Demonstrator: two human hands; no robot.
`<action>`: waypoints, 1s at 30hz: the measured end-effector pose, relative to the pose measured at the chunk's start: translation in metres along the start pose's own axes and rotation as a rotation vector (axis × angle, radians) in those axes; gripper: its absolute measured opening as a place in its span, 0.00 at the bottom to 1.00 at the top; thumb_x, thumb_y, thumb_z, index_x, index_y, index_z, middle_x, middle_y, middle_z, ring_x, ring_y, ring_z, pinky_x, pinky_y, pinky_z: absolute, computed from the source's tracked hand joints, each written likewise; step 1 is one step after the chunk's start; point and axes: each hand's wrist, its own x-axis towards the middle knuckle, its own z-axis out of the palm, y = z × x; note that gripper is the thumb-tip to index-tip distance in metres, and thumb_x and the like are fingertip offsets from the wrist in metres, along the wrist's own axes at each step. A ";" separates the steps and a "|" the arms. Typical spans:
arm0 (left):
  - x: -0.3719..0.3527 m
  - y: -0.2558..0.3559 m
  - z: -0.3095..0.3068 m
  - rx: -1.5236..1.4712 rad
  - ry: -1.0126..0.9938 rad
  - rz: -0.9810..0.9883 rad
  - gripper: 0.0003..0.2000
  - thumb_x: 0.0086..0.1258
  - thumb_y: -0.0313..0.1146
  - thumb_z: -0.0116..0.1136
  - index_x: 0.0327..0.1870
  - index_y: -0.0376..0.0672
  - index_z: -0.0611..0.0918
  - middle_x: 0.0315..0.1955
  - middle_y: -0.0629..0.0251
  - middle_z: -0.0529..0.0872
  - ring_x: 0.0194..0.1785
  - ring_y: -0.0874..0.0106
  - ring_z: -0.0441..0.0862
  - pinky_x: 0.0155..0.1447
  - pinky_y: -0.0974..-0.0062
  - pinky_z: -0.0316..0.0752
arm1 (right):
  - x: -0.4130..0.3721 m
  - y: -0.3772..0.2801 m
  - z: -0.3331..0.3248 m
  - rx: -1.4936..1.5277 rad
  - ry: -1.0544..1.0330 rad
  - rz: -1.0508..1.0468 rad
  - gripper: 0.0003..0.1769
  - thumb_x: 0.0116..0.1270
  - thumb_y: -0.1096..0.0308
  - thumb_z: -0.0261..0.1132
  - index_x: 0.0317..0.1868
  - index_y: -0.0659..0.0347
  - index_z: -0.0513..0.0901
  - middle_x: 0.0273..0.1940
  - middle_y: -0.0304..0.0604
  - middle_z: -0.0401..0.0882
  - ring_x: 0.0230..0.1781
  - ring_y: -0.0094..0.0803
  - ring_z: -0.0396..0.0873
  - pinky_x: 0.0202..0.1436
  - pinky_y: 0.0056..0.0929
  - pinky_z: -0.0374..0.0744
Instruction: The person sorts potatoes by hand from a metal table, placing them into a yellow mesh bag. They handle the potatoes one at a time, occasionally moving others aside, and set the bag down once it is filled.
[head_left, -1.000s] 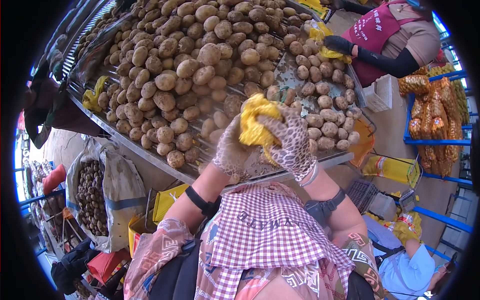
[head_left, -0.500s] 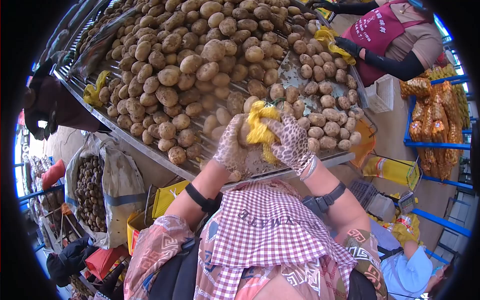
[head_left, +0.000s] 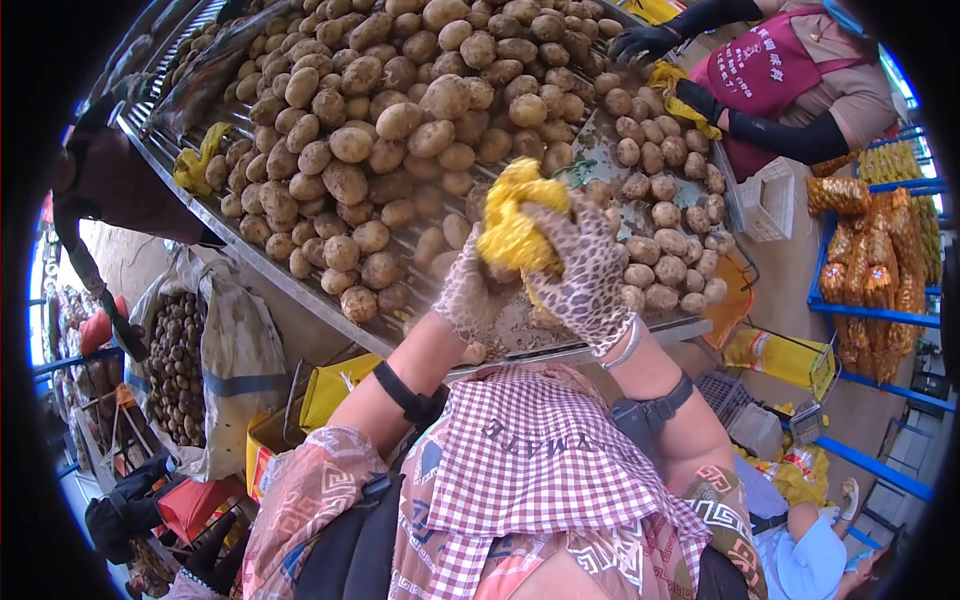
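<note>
Both my hands wear leopard-patterned gloves and meet above the near edge of the sorting table [head_left: 560, 352]. In my right hand [head_left: 580, 265] is a bunched yellow mesh bag [head_left: 522, 215], its fingers wrapped round it. My left hand [head_left: 468, 295] is closed just beside and below the mesh, around a brown potato [head_left: 500, 273] that the mesh and fingers mostly hide. Beyond my hands a large heap of soil-dusted potatoes [head_left: 400, 120] covers the slatted table. To the right lies a looser spread of potatoes [head_left: 670, 240].
A co-worker in a maroon apron [head_left: 765, 75] stands at the far right, dark gloves at another yellow mesh. At left, a dark-gloved person reaches toward a white sack [head_left: 235, 370] of potatoes. Yellow carts [head_left: 335, 395] and filled mesh bags on a blue rack [head_left: 870, 300] stand around.
The yellow mesh has moved up and spread wider over the potato, with my right hand turned. The co-worker's other hand has come into fuller view. The person at left has lowered an arm toward the sack.
</note>
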 end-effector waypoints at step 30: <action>-0.017 0.010 0.041 -0.148 0.121 -0.113 0.26 0.68 0.54 0.52 0.59 0.43 0.72 0.50 0.60 0.79 0.52 0.60 0.78 0.63 0.58 0.71 | -0.011 0.016 0.032 -0.001 -0.083 -0.032 0.25 0.61 0.64 0.66 0.58 0.63 0.74 0.53 0.53 0.76 0.57 0.41 0.74 0.59 0.36 0.74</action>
